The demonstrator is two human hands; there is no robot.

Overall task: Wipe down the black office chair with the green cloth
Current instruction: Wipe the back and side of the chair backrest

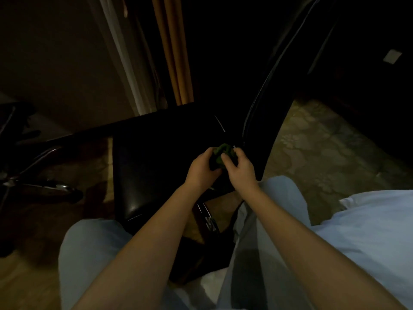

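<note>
Head view: the scene is dim. The black office chair (156, 166) stands directly before the person, its seat towards the knees and its backrest (266, 104) rising at the right of the seat. The green cloth (221, 154) is bunched into a small wad over the rear of the seat, close to the seam where seat meets backrest.

2 hands hold it. The left hand (201, 167) curls its fingers round the near-left side of the wad. The right hand (240, 170) pinches the right side with thumb and fingers. Neither hand lies flat; both are closed narrowly on fabric.

Judgement: the 2-handed hold serves to gather or refold the cloth into a pad fit for wiping, not to wipe. Whether the wad touches the seat cannot be told. Holding it low over the seat makes for a short first stroke. Wiping appears not yet under way.

Noted nearby: a second chair's wheeled base (42, 186) at left, a curtain (176, 52) behind, patterned floor (330, 148) at right.
</note>
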